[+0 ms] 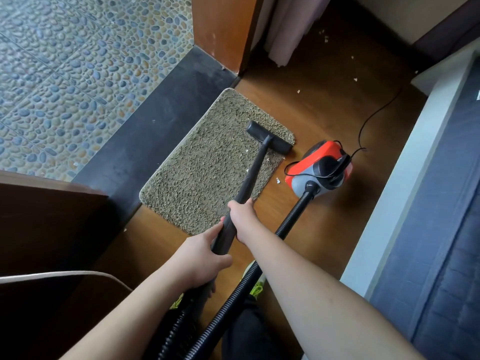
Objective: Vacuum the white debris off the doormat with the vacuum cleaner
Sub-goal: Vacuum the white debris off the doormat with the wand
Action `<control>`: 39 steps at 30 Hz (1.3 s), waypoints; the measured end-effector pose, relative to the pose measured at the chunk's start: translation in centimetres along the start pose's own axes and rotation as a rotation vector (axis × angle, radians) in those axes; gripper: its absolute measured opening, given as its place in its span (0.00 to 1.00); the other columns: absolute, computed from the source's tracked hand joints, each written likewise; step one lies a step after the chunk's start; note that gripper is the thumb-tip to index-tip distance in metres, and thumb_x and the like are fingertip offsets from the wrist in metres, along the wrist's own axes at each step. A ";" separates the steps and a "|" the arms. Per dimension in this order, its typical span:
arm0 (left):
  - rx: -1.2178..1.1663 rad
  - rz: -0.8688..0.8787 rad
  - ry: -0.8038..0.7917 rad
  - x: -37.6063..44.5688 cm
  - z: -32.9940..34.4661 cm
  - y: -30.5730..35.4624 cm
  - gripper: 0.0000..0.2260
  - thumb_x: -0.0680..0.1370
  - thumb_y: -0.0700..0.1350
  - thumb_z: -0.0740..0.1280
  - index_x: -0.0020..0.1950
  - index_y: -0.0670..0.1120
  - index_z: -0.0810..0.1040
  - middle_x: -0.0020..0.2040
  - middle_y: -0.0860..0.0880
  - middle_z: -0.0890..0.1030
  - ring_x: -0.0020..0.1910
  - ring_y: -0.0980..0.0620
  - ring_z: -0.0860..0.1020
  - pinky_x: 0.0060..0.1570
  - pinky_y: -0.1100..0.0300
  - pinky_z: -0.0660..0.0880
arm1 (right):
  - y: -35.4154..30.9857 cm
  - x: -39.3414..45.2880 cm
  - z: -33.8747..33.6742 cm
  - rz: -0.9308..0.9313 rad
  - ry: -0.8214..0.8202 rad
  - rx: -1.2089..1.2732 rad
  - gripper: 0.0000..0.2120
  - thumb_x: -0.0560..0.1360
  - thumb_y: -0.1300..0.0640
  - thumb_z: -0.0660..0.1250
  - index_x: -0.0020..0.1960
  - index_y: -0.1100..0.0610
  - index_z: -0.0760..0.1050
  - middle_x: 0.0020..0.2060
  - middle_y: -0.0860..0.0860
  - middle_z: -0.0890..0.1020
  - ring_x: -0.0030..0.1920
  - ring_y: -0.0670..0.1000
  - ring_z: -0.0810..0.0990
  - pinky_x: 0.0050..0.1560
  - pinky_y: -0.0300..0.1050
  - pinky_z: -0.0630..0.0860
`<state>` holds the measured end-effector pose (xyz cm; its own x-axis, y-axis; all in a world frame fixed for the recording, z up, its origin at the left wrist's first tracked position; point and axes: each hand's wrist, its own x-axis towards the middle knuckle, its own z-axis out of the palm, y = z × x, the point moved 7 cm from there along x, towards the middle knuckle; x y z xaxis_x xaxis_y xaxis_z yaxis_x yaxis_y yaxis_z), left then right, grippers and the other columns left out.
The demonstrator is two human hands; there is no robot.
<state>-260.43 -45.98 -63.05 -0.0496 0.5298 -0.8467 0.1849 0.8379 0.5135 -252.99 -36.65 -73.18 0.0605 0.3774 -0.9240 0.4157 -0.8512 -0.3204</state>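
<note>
A shaggy tan doormat (205, 167) lies on the wooden floor beside a dark threshold. The black vacuum nozzle (270, 137) rests on the mat's far right corner. Its black wand (253, 172) slants back toward me. My right hand (242, 219) grips the wand higher up, and my left hand (205, 252) grips it lower, near the hose joint. A few white flecks (245, 151) lie on the mat near the nozzle, and one bigger piece (278, 180) sits on the floor just off its right edge. The red and grey vacuum body (319, 167) stands right of the mat.
A ribbed black hose (293, 216) runs from the vacuum body back under my right arm. A thin black cord (374, 113) trails across the floor beyond it. More white scraps (298, 91) dot the far floor. Pebble tiling (78, 74) lies left, a grey-blue bed edge (426, 203) right.
</note>
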 end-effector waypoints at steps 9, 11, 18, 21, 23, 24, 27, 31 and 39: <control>-0.015 -0.004 -0.002 1.5 -0.5 2.3 0.39 0.71 0.40 0.68 0.78 0.62 0.58 0.41 0.47 0.83 0.27 0.44 0.83 0.28 0.52 0.81 | -2.4 1.7 -1.1 -0.005 0.008 -0.009 0.28 0.80 0.59 0.59 0.77 0.50 0.53 0.44 0.55 0.74 0.29 0.51 0.76 0.30 0.42 0.75; -0.032 -0.015 -0.006 1.9 -0.5 2.6 0.39 0.72 0.40 0.67 0.78 0.62 0.58 0.40 0.45 0.83 0.27 0.43 0.82 0.27 0.52 0.80 | -2.7 1.9 -1.2 0.003 0.009 -0.023 0.27 0.80 0.59 0.59 0.76 0.51 0.54 0.42 0.54 0.73 0.30 0.51 0.76 0.30 0.43 0.75; -0.037 -0.023 -0.008 2.2 -0.6 2.7 0.39 0.72 0.40 0.67 0.78 0.63 0.57 0.37 0.44 0.83 0.27 0.43 0.82 0.26 0.51 0.80 | -2.7 2.5 -0.7 0.019 0.006 -0.004 0.29 0.79 0.57 0.59 0.77 0.48 0.52 0.47 0.54 0.75 0.38 0.55 0.81 0.44 0.51 0.81; -0.047 -0.031 -0.001 1.9 -0.5 2.5 0.39 0.72 0.40 0.67 0.78 0.62 0.57 0.37 0.44 0.83 0.26 0.43 0.82 0.25 0.52 0.80 | -2.2 2.5 -0.3 0.036 0.016 -0.034 0.32 0.78 0.54 0.60 0.78 0.45 0.50 0.49 0.54 0.75 0.52 0.60 0.83 0.55 0.61 0.80; -0.046 -0.033 0.004 1.9 -0.4 2.3 0.38 0.72 0.40 0.67 0.78 0.62 0.58 0.36 0.44 0.83 0.26 0.43 0.82 0.26 0.52 0.80 | -2.0 2.6 -0.2 0.044 0.019 -0.074 0.34 0.78 0.54 0.60 0.79 0.43 0.47 0.51 0.55 0.77 0.52 0.59 0.83 0.55 0.61 0.80; -0.043 -0.032 0.006 1.8 -0.3 2.2 0.38 0.72 0.40 0.67 0.78 0.61 0.59 0.35 0.44 0.83 0.27 0.42 0.82 0.26 0.51 0.80 | -2.0 2.6 -0.2 0.046 0.021 -0.087 0.34 0.78 0.53 0.60 0.79 0.43 0.46 0.53 0.55 0.78 0.52 0.59 0.83 0.55 0.60 0.80; -0.019 -0.024 0.012 1.9 0.0 2.1 0.36 0.72 0.41 0.67 0.77 0.62 0.60 0.38 0.45 0.82 0.27 0.41 0.82 0.27 0.50 0.81 | -1.6 2.9 -0.2 0.071 0.010 -0.092 0.34 0.79 0.53 0.59 0.78 0.43 0.45 0.50 0.55 0.78 0.45 0.56 0.83 0.50 0.55 0.81; -0.003 -0.021 0.018 1.9 0.4 1.8 0.35 0.72 0.41 0.67 0.76 0.62 0.61 0.41 0.46 0.81 0.28 0.41 0.82 0.28 0.49 0.81 | -1.3 3.2 -0.3 0.104 -0.004 -0.122 0.30 0.81 0.54 0.57 0.78 0.47 0.47 0.44 0.53 0.77 0.40 0.53 0.81 0.48 0.52 0.80; 0.009 -0.008 0.008 1.7 0.8 2.1 0.36 0.72 0.42 0.67 0.77 0.62 0.59 0.41 0.46 0.82 0.28 0.43 0.83 0.29 0.52 0.82 | -1.5 2.6 -0.9 0.089 -0.020 -0.113 0.29 0.82 0.55 0.57 0.77 0.46 0.47 0.44 0.55 0.77 0.37 0.53 0.79 0.44 0.51 0.79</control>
<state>-259.32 -43.44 -63.57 -0.0589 0.5242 -0.8496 0.1933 0.8409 0.5054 -252.61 -34.07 -74.88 0.0840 0.2936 -0.9522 0.5092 -0.8340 -0.2122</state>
